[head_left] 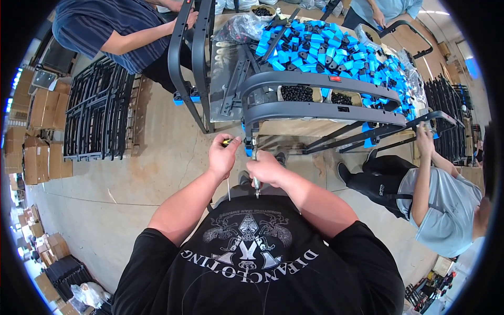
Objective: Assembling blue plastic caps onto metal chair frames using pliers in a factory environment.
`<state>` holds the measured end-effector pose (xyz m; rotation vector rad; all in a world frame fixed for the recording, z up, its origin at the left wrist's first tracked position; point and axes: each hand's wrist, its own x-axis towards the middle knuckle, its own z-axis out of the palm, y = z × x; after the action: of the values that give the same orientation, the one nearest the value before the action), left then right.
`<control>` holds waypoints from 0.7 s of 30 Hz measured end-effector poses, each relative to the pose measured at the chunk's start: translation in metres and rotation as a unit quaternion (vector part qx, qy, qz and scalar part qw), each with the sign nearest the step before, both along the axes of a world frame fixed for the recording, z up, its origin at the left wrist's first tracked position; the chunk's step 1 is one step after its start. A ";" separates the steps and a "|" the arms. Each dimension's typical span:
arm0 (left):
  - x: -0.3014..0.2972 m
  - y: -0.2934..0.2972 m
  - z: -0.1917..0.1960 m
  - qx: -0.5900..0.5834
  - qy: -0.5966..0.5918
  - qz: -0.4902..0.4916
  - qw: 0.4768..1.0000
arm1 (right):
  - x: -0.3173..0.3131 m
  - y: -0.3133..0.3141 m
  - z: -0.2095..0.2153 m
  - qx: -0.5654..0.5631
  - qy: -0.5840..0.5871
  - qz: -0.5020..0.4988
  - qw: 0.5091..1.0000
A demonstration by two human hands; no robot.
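My left hand (221,157) is closed round a screwdriver (227,142) with a yellow and black handle; its thin shaft points down toward me. My right hand (265,168) grips a silver metal hand tool (255,182), held upright close to my body; its exact kind is partly hidden by the fingers. The tool's upper end reaches the near left corner of a dark grey bent-tube frame (320,111). This frame rests against the table's near edge. At that corner, just beyond my hands, sits a blue plastic piece (248,151).
Blue and black plastic parts (325,47) cover the table, with boxes of small black pieces (297,94). A co-worker in a striped shirt (118,31) stands far left beside more frames (181,58). Another co-worker (441,194) works at right. Stacked black frames (100,107) stand left.
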<state>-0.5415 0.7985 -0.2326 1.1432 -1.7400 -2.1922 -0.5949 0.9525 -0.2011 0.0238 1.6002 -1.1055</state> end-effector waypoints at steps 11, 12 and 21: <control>0.015 0.003 0.012 0.089 0.051 0.076 0.992 | 0.026 0.025 -0.045 -0.015 0.199 0.080 0.977; 0.020 0.003 0.006 0.034 0.041 0.064 0.997 | 0.031 0.024 -0.054 -0.013 0.199 0.075 0.977; 0.038 0.019 -0.047 -0.315 -0.097 -0.095 0.939 | 0.023 0.008 -0.010 0.083 0.247 0.148 0.954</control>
<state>-0.5031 0.8180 -0.2800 1.0698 -2.4646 -1.4270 -0.5724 0.9601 -0.2107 -0.3981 2.0587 -0.7729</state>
